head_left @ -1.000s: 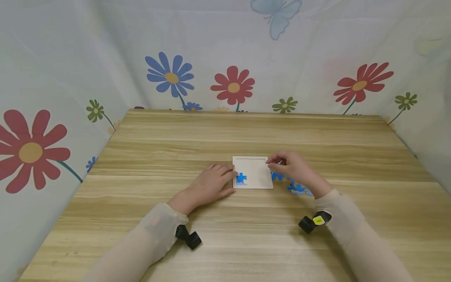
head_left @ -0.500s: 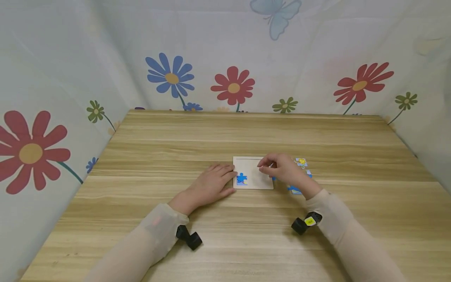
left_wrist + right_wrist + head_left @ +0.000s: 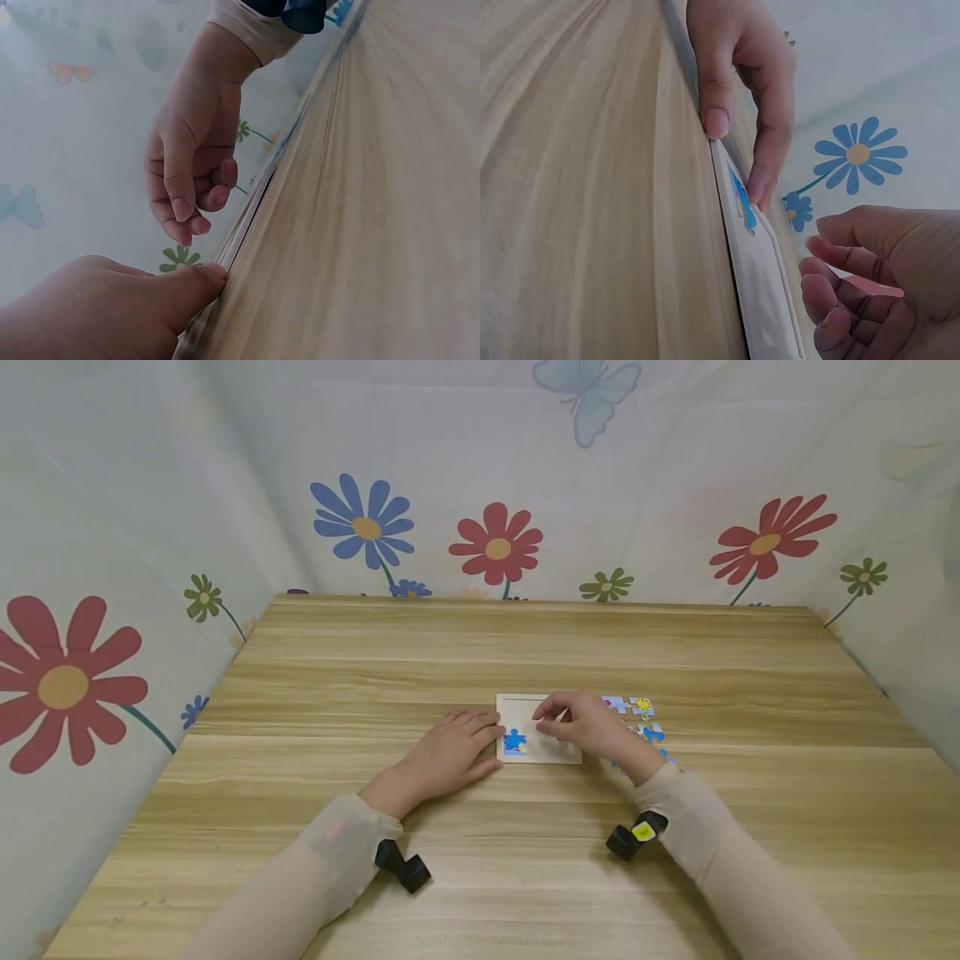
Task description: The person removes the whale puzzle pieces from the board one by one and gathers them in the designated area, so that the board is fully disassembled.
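Observation:
My left hand [image 3: 450, 752] rests flat on the table with its fingertips and thumb touching the left edge of a white puzzle tray [image 3: 553, 752]. One blue puzzle piece [image 3: 515, 742] lies in the tray's lower left corner, near those fingertips. Above the tray's right half hovers my right hand [image 3: 588, 725], thumb and index finger drawn together in a pinch. The puzzle piece between them is almost wholly hidden by the fingers. In the right wrist view the left thumb [image 3: 717, 124] presses at the tray's corner.
Several loose puzzle pieces [image 3: 642, 706] with blue and yellow print lie right of the tray, partly behind the right hand and wrist. A wood-grain table [image 3: 480, 643] carries everything. A flower-printed curtain [image 3: 420, 427] closes off the back and sides.
My right hand has moved left from the loose pieces to above the tray, still pinching, uncovering more of those pieces. The left hand and the piece in the tray have stayed put.

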